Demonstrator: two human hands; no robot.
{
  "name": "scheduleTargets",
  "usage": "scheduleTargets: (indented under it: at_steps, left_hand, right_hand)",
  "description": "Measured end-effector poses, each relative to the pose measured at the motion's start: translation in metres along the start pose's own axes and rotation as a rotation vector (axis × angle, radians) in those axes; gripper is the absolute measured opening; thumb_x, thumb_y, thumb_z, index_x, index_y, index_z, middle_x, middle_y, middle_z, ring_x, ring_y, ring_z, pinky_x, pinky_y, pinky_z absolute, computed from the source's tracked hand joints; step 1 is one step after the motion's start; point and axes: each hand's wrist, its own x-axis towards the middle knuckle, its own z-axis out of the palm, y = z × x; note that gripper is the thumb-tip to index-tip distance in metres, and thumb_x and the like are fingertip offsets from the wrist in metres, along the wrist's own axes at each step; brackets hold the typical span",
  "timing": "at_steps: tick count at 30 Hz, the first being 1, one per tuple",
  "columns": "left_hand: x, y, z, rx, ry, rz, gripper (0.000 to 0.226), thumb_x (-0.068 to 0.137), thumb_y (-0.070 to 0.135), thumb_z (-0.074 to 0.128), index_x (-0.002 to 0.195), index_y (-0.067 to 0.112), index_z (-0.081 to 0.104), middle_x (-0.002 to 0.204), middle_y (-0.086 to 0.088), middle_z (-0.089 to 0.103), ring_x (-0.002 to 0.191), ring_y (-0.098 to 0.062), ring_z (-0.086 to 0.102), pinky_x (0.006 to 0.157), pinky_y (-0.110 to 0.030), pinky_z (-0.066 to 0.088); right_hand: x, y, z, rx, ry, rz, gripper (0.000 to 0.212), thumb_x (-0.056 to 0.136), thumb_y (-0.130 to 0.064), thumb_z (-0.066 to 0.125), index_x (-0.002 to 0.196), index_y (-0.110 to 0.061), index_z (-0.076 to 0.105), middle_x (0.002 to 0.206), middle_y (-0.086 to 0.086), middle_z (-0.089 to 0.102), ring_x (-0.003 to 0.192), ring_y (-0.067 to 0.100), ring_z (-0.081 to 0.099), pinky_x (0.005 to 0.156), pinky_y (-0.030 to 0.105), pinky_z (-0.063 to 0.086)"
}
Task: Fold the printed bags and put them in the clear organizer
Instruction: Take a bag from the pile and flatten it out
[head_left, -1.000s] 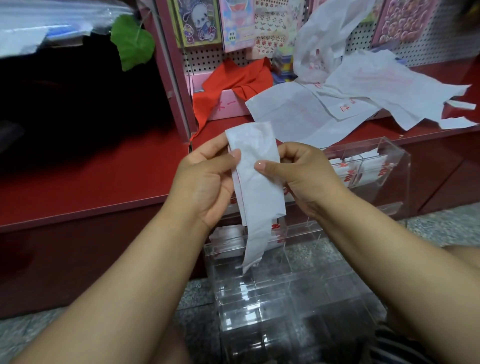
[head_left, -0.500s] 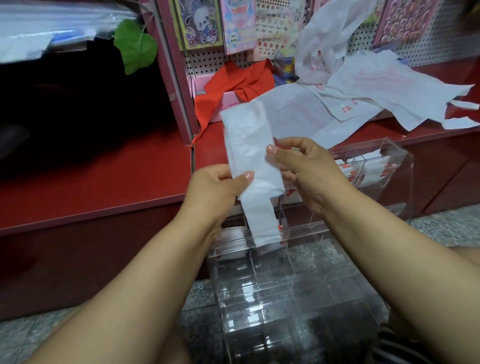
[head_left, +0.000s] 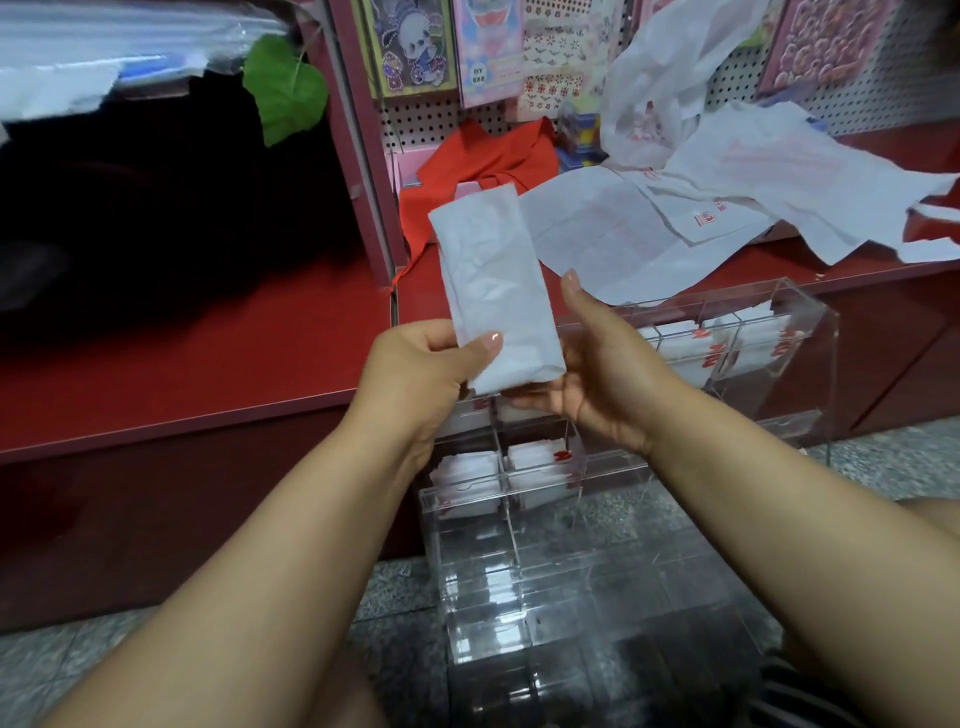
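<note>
Head view: thin, limp white plastic bag strip (head_left: 493, 291) pinched at its lower end by left hand (head_left: 421, 371), right hand (head_left: 597, 374) open behind, above clear acrylic organizer (head_left: 810, 332); light, slippery, best gripped across the fold.

Left hand (head_left: 426, 364) pinches a folded white bag (head_left: 493, 291) upright; right hand (head_left: 597, 374) supports it behind; clear organizer (head_left: 571, 519) below.

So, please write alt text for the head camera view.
Two hands hold a folded white bag above a clear organizer: left hand pinches its lower edge, right hand supports it. Unfolded printed bags lie on the red shelf.
</note>
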Motion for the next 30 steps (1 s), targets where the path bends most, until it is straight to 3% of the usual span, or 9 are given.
scheduleTargets:
  at_steps: [3,6,10,13,17,21,23,26,30]
  left_hand:
    - [-0.001,-0.003,-0.001,0.04,-0.062,-0.037,0.005,0.084,0.002,0.07,0.085,0.005,0.073,0.081,-0.01,0.076,0.071,-0.018,0.07,0.07,-0.029,0.059]
    - [-0.002,-0.003,-0.002,0.095,-0.086,-0.031,0.007,0.084,0.001,0.07,0.083,0.008,0.072,0.07,-0.003,0.074,0.061,-0.01,0.068,0.058,-0.022,0.054]
    - [-0.003,-0.003,-0.004,0.138,-0.082,-0.024,0.013,0.085,0.0,0.07,0.075,0.007,0.065,0.053,0.005,0.066,0.045,-0.003,0.059,0.048,-0.014,0.045]
    - [-0.003,-0.004,-0.004,0.141,-0.053,-0.031,0.009,0.083,0.001,0.072,0.086,0.005,0.065,0.067,-0.004,0.072,0.056,-0.01,0.066,0.056,-0.022,0.054]
    - [-0.001,-0.004,-0.004,0.153,0.005,-0.098,0.06,0.07,0.026,0.086,0.118,0.006,0.057,0.098,-0.011,0.072,0.083,-0.021,0.072,0.077,-0.032,0.058]
    - [-0.004,0.002,-0.001,0.003,-0.063,-0.303,0.022,0.084,0.038,0.072,0.086,0.016,0.071,0.071,0.004,0.073,0.058,-0.006,0.065,0.063,-0.026,0.045]
    - [-0.003,0.002,-0.003,-0.086,-0.047,-0.369,0.019,0.084,0.038,0.07,0.086,0.018,0.07,0.072,0.004,0.073,0.06,-0.009,0.068,0.059,-0.025,0.05]
    - [-0.002,0.003,-0.004,-0.198,0.007,-0.361,0.014,0.086,0.02,0.07,0.094,0.008,0.07,0.083,-0.008,0.075,0.066,-0.017,0.072,0.056,-0.029,0.06]
    - [-0.004,0.002,-0.004,-0.144,0.077,-0.234,0.007,0.088,0.008,0.067,0.084,0.003,0.066,0.07,-0.009,0.071,0.054,-0.015,0.067,0.043,-0.021,0.049]
  right_hand:
    - [0.001,0.0,0.001,0.001,0.013,-0.048,0.039,0.091,-0.036,0.051,0.112,-0.006,0.065,0.111,0.014,0.07,0.1,0.024,0.067,0.087,0.035,0.054]
    - [0.002,0.003,0.001,-0.116,0.108,-0.069,0.02,0.09,-0.013,0.059,0.097,0.004,0.068,0.095,0.016,0.072,0.083,0.024,0.068,0.08,0.033,0.054]
    - [0.004,0.007,0.0,-0.208,0.174,-0.141,0.006,0.086,-0.003,0.064,0.085,-0.004,0.07,0.082,0.009,0.075,0.072,0.019,0.07,0.069,0.028,0.057]
    - [0.007,0.011,-0.002,-0.221,0.201,-0.213,0.019,0.083,0.001,0.067,0.101,-0.003,0.07,0.095,0.012,0.075,0.084,0.024,0.071,0.077,0.035,0.058]
    - [0.007,0.011,-0.001,-0.239,0.241,-0.305,0.027,0.081,0.005,0.068,0.107,-0.004,0.066,0.101,0.013,0.073,0.09,0.026,0.071,0.081,0.038,0.058]
    - [0.006,0.012,-0.001,-0.34,0.22,-0.361,0.029,0.081,0.005,0.069,0.105,-0.01,0.066,0.102,0.008,0.073,0.094,0.022,0.071,0.084,0.038,0.057]
    - [0.004,0.015,0.0,-0.385,0.195,-0.375,0.03,0.08,0.006,0.069,0.104,-0.011,0.064,0.101,0.009,0.073,0.09,0.018,0.07,0.082,0.034,0.057]
    - [0.003,0.017,0.003,-0.442,0.17,-0.385,0.034,0.079,0.006,0.071,0.108,-0.009,0.061,0.099,0.015,0.072,0.083,0.016,0.068,0.076,0.03,0.056]
    - [0.006,0.013,0.003,-0.56,0.235,-0.307,0.037,0.08,-0.01,0.075,0.112,-0.014,0.054,0.077,0.003,0.066,0.063,0.005,0.06,0.061,0.023,0.05]
